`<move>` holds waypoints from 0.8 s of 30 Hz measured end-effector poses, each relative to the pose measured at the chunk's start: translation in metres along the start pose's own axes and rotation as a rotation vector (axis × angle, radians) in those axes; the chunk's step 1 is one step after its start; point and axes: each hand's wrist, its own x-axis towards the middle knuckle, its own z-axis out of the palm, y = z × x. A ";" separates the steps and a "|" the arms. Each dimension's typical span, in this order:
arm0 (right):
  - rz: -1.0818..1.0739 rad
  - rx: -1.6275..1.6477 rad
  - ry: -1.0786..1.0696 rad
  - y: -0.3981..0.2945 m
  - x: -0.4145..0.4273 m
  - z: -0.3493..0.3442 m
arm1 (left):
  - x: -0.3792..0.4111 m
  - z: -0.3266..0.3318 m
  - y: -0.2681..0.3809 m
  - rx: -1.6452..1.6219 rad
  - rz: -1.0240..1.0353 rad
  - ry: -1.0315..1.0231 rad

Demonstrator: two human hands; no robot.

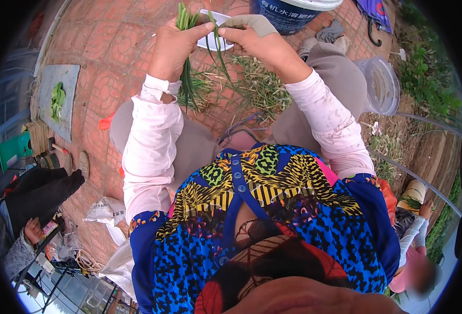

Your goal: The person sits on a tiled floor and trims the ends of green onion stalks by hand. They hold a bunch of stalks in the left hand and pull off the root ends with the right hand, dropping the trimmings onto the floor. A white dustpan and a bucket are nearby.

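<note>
My left hand is closed around a bunch of long green leafy stalks, which look like garlic chives; their dark leaf ends hang down past the wrist. My right hand, partly covered by a pale glove or finger covers, pinches a few thin green stalks against the left thumb. Behind both hands lies a white plastic dish, partly hidden by them. On the paving below the hands are a pile of green stalks and a heap of loose trimmings.
A dark blue bucket with writing stands ahead, near a purple umbrella. A clear plastic tub is right of my knee. At left are a grey board with green leaves, a hammer and a seated person. Another person works at lower right.
</note>
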 end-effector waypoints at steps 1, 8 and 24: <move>0.057 0.041 -0.003 -0.003 -0.001 0.001 | -0.001 0.000 0.000 0.000 0.008 -0.011; 0.153 0.227 -0.055 -0.004 -0.002 -0.002 | -0.005 0.002 0.005 -0.035 0.068 -0.064; 0.304 0.504 -0.138 0.013 0.009 -0.008 | -0.002 0.005 0.000 -0.050 0.088 -0.023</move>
